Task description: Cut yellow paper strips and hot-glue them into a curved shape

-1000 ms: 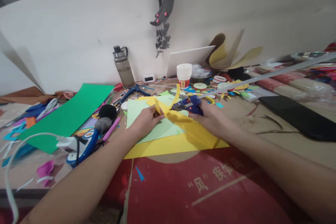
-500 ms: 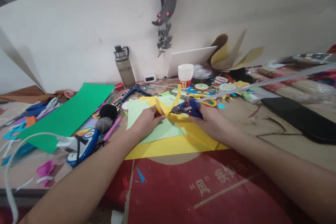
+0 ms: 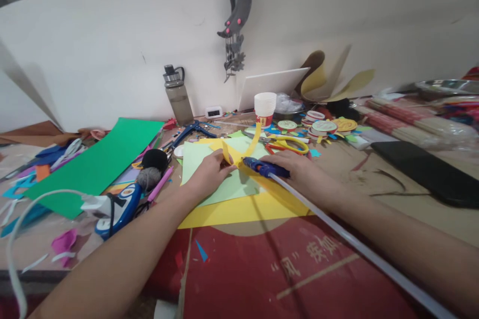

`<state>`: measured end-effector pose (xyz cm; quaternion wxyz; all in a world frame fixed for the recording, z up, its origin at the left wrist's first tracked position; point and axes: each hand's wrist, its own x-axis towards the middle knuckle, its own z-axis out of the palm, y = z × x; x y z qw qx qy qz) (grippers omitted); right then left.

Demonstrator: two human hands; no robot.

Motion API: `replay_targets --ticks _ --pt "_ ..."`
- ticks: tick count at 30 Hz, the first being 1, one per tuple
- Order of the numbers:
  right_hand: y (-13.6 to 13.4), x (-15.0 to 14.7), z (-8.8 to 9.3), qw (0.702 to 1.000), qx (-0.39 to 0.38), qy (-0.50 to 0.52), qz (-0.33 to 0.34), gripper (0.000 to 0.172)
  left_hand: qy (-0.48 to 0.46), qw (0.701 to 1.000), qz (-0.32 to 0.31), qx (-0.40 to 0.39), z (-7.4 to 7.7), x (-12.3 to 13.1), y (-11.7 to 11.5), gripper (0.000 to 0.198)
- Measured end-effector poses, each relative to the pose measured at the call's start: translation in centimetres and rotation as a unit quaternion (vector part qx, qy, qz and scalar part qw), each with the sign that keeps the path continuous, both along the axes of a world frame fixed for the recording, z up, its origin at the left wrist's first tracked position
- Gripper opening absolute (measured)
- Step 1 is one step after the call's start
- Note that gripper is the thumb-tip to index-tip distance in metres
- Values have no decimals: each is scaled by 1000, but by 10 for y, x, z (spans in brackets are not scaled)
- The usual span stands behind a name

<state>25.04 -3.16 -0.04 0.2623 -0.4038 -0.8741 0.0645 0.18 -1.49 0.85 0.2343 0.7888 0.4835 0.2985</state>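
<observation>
Both closed: L hand [image 3: 209, 171] pinching yel. paper strip [image 3: 226, 152], R hand [image 3: 301, 169] gripping blue glue gun [image 3: 259, 165].

The glue gun [image 3: 264, 167] looks plastic, the strip [image 3: 256, 138] matt paper

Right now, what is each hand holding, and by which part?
The left hand pinches a curled yellow paper strip near its lower end; the right hand grips the blue glue gun by its handle.
</observation>
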Motion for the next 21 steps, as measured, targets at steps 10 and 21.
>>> replay_targets --ticks 10,21 --pt "-2 2 3 983 109 -151 -5 43 -7 1000 12 -9 -3 -1 3 10" --pt "-4 3 6 972 133 -196 0 47 -3 1000 9 -8 -6 -4 5 10"
